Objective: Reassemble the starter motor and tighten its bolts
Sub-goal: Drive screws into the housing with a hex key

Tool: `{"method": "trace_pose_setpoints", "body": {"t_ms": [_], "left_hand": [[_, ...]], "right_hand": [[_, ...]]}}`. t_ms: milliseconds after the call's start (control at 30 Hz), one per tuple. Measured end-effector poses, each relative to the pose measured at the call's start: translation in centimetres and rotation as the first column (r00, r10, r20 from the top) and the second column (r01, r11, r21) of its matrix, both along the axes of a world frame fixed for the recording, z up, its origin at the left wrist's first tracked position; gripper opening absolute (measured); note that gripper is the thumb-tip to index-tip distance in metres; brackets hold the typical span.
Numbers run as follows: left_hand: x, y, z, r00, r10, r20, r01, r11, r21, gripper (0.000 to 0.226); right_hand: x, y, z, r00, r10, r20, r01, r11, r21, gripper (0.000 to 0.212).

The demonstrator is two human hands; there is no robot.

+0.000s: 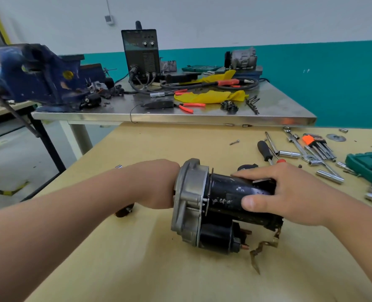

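Fingers [253, 175] of the right hand [289, 192] curl over the top of the motor [230, 192], and the thumb [250, 203] presses on its near side, so this hand grips the black body firmly. The left hand [160, 188] reaches the motor from 9 o'clock and disappears behind the grey housing [189, 192]. Its fingers are hidden, so I cannot tell whether they are open or curled.

The motor lies on its side on the wooden table [126, 247], a little toward 4 o'clock of the view's centre. The housing points to 9 o'clock and the black body to 3 o'clock. The solenoid [217, 236] sits against the body at its 6 o'clock side, showing copper studs at its end. A braided strap [265, 245] hangs off the body's end and trails onto the table toward 5 o'clock.

Loose tools lie at 1 to 2 o'clock of the motor: a screwdriver [264, 151], a ratchet [296, 142], sockets [289, 153] and a hex key set [317, 144]. A green case [368, 164] sits at 3 o'clock by the view's edge. A screw [234, 142] lies alone at 12 o'clock.

A steel bench [180, 116] stands beyond, also at 12 o'clock, and carries a welder [141, 55], yellow rags [209, 97] and pliers [187, 106]. A blue vise [32, 73] stands at 10 o'clock.
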State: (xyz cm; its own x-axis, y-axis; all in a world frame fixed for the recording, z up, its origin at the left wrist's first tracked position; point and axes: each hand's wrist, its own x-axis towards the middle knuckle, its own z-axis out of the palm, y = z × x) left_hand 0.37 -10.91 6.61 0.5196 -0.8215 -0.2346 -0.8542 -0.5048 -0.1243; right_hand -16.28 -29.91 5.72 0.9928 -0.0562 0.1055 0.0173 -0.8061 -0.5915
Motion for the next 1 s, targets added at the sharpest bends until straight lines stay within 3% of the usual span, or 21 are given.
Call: {"method": "trace_pose_setpoints", "body": {"t_ms": [100, 300, 433, 700, 800, 1000], "left_hand": [[-1.5, -0.3, -1.2, 0.985, 0.094, 0.147, -0.072, 0.986, -0.15, 0.024], [-2.6, -0.8, -3.3, 0.966, 0.101, 0.237, -0.034, 0.962, -0.273, 0.026], [-2.3, -1.0, -3.0, 0.976, 0.091, 0.196, -0.038, 0.966, -0.257, 0.026], [-0.7, -1.4, -1.1, 0.998, -0.014, -0.063, 0.01, 0.998, -0.062, 0.04], [-0.7, -1.6, -1.3, 1.0, -0.004, -0.009, 0.003, 0.997, -0.083, 0.038], [-2.1, -1.4, -2.7, 0.98, 0.121, 0.157, -0.085, 0.972, -0.219, 0.025]], "right_hand": [[0.0, -0.5, 0.1, 1.0, -0.012, -0.001, 0.012, 0.999, 0.04, 0.045], [-0.3, -1.8, -0.5, 0.999, -0.022, -0.04, 0.025, 0.995, 0.099, 0.048], [-0.3, -2.2, -0.8, 0.999, -0.026, -0.039, 0.03, 0.994, 0.106, 0.047], [0.0, -2.2, -0.5, 0.999, 0.031, -0.035, -0.028, 0.995, 0.1, 0.045], [0.0, -2.3, -0.7, 0.999, 0.0, -0.046, 0.004, 0.996, 0.091, 0.052], [0.4, -2.7, -0.5, 0.995, -0.065, -0.075, 0.071, 0.995, 0.076, 0.044]]}}
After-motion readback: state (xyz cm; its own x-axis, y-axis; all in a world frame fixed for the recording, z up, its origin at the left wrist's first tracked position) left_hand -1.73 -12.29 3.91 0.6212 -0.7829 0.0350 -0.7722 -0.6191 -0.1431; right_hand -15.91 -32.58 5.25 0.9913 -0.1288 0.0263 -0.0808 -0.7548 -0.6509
